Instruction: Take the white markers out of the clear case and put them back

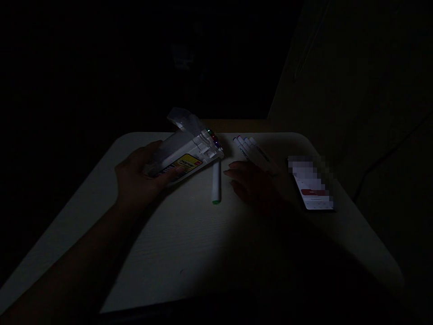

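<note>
Pale, wood-grained tabletop with rounded corners [189,253] under dim light, lit mainly at centre. Left hand [138,180] closed around the clear plastic marker case with yellow label [184,155], thumb across the label face, case tilted with its hinged lid [181,118] raised toward the far edge; coloured marker caps [212,136] visible at the open end. White marker pen with green tip [216,183] lying flat between the two hands, just beside the case's open end. Right hand [252,183] resting palm-down, fingers loosely together, holding nothing, fingertips near the pen. Beyond it, a loose row of white markers with coloured caps [252,151]; to the right, a dark smartphone with lit screen [313,185]. Pen judged light, rigid and smooth, prone to rolling; best pinched mid-barrel. Case judged light, stiff, slightly slippery; best gripped across its broad sides.
</note>
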Demonstrator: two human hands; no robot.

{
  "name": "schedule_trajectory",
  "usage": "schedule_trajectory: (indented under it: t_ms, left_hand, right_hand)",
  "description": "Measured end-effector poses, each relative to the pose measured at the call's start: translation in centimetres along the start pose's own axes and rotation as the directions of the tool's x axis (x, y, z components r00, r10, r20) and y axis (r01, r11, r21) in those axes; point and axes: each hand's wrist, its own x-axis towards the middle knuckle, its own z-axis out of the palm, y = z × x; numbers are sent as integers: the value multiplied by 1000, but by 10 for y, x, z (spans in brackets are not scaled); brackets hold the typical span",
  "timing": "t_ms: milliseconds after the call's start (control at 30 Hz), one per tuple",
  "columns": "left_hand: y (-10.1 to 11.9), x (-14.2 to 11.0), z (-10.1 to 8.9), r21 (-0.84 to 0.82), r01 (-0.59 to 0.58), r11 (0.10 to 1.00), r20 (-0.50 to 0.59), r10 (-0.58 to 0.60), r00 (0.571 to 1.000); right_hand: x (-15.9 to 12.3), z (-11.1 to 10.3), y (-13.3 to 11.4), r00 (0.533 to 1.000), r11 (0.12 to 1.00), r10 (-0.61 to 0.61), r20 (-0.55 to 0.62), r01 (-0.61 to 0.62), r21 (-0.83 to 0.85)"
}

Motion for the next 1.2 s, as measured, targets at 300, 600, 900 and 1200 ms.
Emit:
schedule_trajectory:
  t_ms: [300,600,900,1200]
  left_hand:
    - [-1,1,1,28,-43,999,10,43,999]
    - [3,0,1,9,-52,999,-6,52,999]
    - [4,0,1,32,-56,998,5,56,998]
    - [6,1,0,19,-83,996,-5,83,997]
  right_hand:
    - [0,8,-10,983,986,-167,74,169,-12]
    - [-6,20,-22,961,973,-229,152,225,45]
    - [-3,13,-29,969,976,-211,129,203,77]
    - [-4,16,-50,937,955,-297,184,287,79]
